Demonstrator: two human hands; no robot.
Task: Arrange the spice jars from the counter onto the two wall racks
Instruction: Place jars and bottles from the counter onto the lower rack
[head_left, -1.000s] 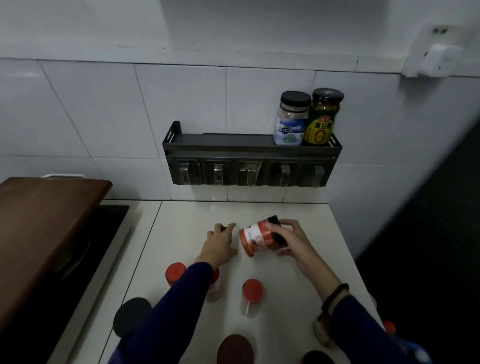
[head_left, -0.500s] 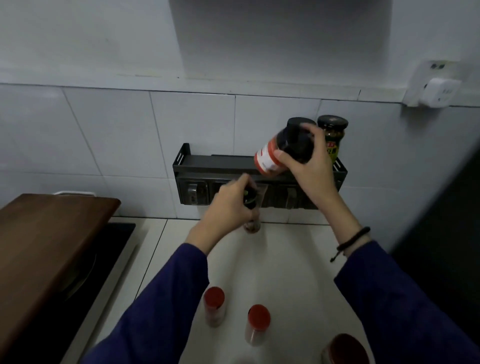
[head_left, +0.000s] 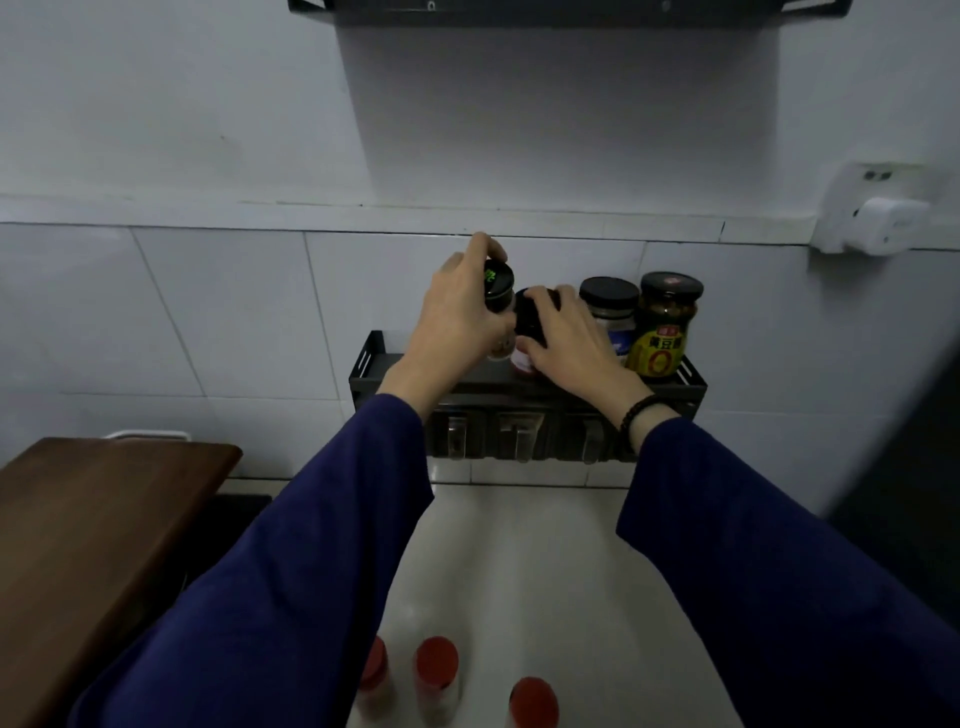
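The lower black wall rack (head_left: 371, 358) hangs on the tiled wall. My right hand (head_left: 566, 338) grips the red-labelled, black-lidded jar (head_left: 527, 322), which stands on the rack next to a white-labelled jar (head_left: 609, 306) and a yellow-labelled jar (head_left: 665, 327). My left hand (head_left: 457, 317) holds a slim black-capped spice bottle (head_left: 497, 291) upright just left of the red-labelled jar, over the rack's shelf. Three red-capped spice jars (head_left: 436, 670) stand on the white counter (head_left: 545, 561) near the bottom edge. The upper rack (head_left: 566, 13) shows only its underside at the top.
A brown wooden board (head_left: 98, 519) lies over the stove at the left. A white wall socket with a plug (head_left: 878, 213) sits at the upper right. Small hanging containers (head_left: 519, 436) line the underside of the lower rack. A dark area borders the counter on the right.
My right hand has lowered the red-labelled jar upright onto the rack. My left hand has lifted the slim bottle from in front of the rack up to shelf level. The view tilted upward.
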